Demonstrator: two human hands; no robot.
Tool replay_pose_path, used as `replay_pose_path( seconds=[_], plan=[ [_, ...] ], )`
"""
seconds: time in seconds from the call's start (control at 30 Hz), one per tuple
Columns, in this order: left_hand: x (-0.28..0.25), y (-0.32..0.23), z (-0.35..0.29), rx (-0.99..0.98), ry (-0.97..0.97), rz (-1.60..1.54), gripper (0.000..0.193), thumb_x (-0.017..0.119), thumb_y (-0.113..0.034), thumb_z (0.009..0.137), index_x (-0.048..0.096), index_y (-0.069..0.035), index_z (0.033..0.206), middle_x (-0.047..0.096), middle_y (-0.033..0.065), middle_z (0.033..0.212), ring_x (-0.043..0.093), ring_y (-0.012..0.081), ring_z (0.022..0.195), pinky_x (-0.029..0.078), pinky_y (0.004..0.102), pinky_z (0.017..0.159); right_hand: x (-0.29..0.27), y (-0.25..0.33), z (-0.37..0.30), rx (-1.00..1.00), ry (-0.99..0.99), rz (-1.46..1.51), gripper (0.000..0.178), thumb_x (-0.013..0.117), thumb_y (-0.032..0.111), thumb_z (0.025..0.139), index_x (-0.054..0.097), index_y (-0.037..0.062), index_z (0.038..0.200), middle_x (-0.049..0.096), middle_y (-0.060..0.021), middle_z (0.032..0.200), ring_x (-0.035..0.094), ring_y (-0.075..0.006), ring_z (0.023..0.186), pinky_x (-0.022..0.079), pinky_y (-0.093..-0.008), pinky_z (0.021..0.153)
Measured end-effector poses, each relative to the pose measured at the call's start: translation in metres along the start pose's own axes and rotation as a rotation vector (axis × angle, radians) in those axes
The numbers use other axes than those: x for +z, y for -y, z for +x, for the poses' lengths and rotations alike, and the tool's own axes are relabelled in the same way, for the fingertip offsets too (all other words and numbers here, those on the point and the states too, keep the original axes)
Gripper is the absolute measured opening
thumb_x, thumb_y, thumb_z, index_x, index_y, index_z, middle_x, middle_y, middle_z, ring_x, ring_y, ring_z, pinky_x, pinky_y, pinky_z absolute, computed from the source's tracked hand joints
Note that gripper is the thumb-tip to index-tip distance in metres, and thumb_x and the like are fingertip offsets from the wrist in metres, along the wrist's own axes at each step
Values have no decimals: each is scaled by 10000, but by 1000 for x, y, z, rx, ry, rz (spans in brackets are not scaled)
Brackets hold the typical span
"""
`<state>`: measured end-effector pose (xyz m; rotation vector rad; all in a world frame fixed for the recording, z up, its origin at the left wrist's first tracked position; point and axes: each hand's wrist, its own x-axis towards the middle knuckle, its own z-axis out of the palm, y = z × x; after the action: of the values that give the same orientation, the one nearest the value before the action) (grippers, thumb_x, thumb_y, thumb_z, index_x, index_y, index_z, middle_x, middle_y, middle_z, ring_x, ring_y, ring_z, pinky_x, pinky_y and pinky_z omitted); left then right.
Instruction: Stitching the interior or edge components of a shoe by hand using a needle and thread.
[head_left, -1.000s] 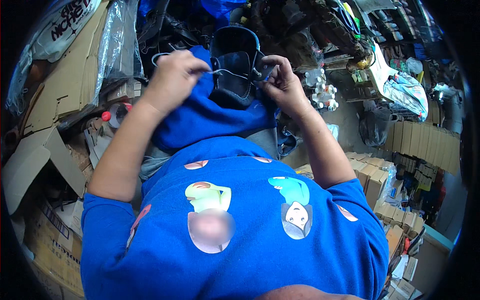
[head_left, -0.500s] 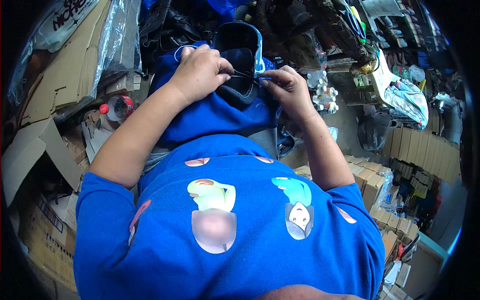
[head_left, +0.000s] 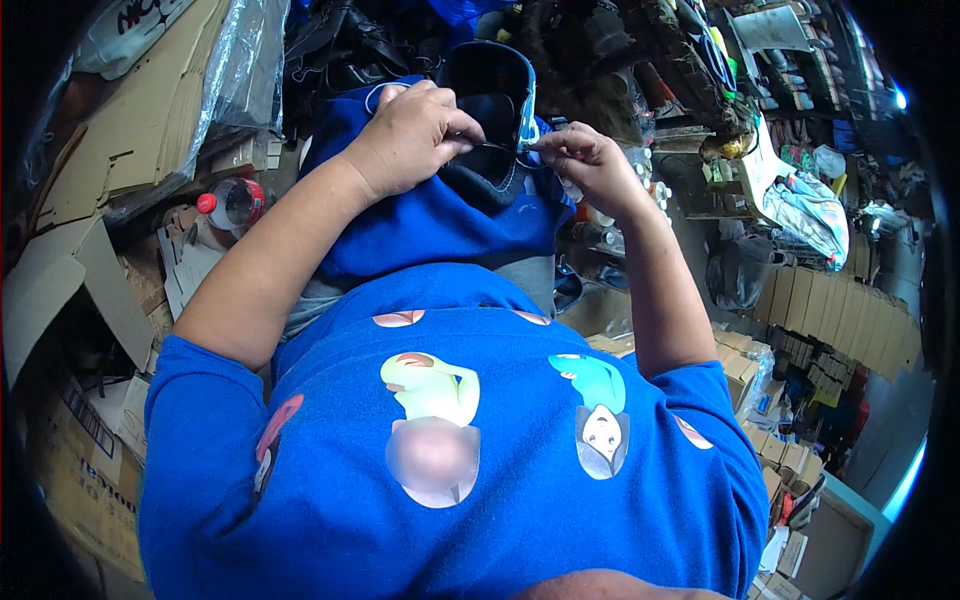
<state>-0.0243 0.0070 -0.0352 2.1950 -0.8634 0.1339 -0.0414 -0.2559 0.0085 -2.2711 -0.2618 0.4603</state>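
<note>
A black shoe [head_left: 490, 108] with a light blue and white rim lies over the dark blue cloth [head_left: 430, 235] on my lap. Pale stitching shows along its near edge. My left hand [head_left: 405, 140] is closed in a pinch over the shoe's left side, on a thin light thread [head_left: 499, 149] that runs toward the rim. Another loop of line shows behind this hand. At the right rim, my right hand [head_left: 595, 170] pinches with thumb and forefinger. What lies between those fingertips is too small to make out.
Flattened cardboard [head_left: 150, 110] and a red-capped plastic bottle [head_left: 232, 205] are on the left. An open carton [head_left: 60, 265] stands nearer. To the right are several small bottles [head_left: 655, 190], a bulging clear bag [head_left: 742, 268] and stacked cardboard pieces [head_left: 840, 315].
Both hands and the shoe have shifted slightly to the right in the picture. My left fingertips are closer to the rim, and both hands remain pinched.
</note>
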Motion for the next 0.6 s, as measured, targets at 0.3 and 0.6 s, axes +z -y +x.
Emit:
replay_pose_path(
  seconds=[0.3, 0.6],
  plan=[
    [-4, -5, -8, -92, 66, 22, 156, 670, -176, 795, 731, -193, 937, 564, 17, 803, 520, 195, 890, 307, 372, 837, 10, 21, -15, -8, -78, -139, 290, 665, 49, 794, 700, 114, 1074, 514, -22, 726, 503, -117, 691, 427, -263, 644],
    [4, -3, -2, -162, 61, 82, 163, 671, -187, 791, 730, -199, 943, 563, 1, 791, 522, 177, 864, 300, 366, 839, 9, 5, -12, 32, -23, -17, 256, 657, 74, 839, 693, 108, 1090, 576, -48, 867, 572, -125, 799, 473, -261, 740]
  ],
)
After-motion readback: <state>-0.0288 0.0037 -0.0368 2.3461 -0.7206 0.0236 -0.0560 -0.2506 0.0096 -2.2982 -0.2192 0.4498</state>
